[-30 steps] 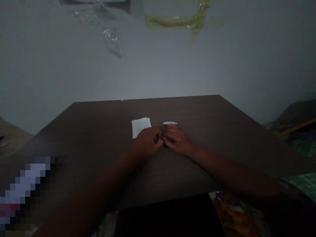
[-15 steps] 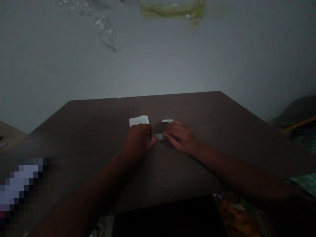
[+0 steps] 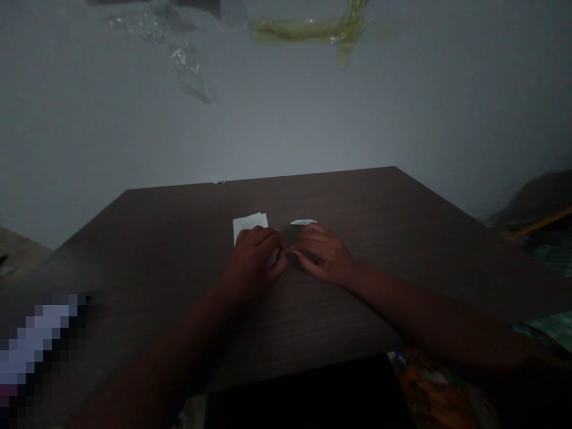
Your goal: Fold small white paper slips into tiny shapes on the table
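Over the middle of the dark wooden table (image 3: 192, 208), my left hand (image 3: 257, 253) and my right hand (image 3: 324, 253) face each other, fingertips almost meeting. Both are closed in a pinch on a small piece of paper (image 3: 288, 250), which is mostly hidden by the fingers. Flat white sheets of paper (image 3: 249, 222) lie just behind my left hand, partly covered by it. Behind the fingers of my right hand lies a narrow, folded-looking white piece of paper (image 3: 304, 222).
A blurred-out, screen-like object (image 3: 40, 339) lies at the table's left. Behind the table rises a pale wall (image 3: 286, 113) with yellow tape (image 3: 299, 30) and clear plastic on it. A colourful orange item (image 3: 429, 387) shows below the front edge.
My hands have drawn closer together, and the small paper between them, clearly visible before, is now mostly covered by the fingers. The view has shifted slightly.
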`<action>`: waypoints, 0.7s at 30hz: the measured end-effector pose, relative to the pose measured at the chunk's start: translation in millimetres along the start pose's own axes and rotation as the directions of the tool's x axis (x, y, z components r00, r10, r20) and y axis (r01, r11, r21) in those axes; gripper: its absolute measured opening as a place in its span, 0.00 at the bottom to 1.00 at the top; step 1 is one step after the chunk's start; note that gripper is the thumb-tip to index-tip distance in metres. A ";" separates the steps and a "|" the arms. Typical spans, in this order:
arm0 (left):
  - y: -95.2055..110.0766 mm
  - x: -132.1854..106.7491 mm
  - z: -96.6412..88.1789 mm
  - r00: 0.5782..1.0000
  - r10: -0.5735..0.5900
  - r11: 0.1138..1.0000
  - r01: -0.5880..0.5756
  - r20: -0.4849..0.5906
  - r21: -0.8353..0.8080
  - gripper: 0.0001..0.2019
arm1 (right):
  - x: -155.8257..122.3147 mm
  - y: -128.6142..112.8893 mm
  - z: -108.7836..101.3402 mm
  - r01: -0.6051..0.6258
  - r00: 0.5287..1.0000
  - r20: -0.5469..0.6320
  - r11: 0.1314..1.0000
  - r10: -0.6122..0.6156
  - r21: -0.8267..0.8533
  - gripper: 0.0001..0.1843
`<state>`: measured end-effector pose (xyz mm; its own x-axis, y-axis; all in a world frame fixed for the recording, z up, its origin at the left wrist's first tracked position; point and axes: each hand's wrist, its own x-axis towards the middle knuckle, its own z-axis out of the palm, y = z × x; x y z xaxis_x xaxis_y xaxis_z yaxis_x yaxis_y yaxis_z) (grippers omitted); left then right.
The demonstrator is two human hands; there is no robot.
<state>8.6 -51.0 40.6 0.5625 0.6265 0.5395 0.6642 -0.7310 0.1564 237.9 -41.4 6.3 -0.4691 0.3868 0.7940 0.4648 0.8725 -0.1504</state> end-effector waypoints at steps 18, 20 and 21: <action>-13.9 1.0 -14.0 0.999 -0.044 0.997 0.046 -0.027 0.058 0.08 | 0.4 5.9 -9.5 0.027 0.998 -0.066 0.999 -0.025 0.035 0.12; -23.0 0.0 -14.8 0.995 -0.082 0.996 0.084 -0.057 0.041 0.07 | 0.5 10.2 -11.3 -0.002 0.997 -0.073 0.999 0.006 0.053 0.12; -26.2 -0.5 -14.5 0.995 -0.077 0.997 0.079 -0.066 0.018 0.06 | 0.6 11.6 -11.8 -0.011 0.997 -0.077 0.998 0.016 0.066 0.12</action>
<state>-16.3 -36.0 48.3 0.4758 0.6622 0.5789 0.7154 -0.6743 0.1832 251.9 -34.5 12.0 -0.4028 0.3763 0.8343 0.4196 0.8861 -0.1970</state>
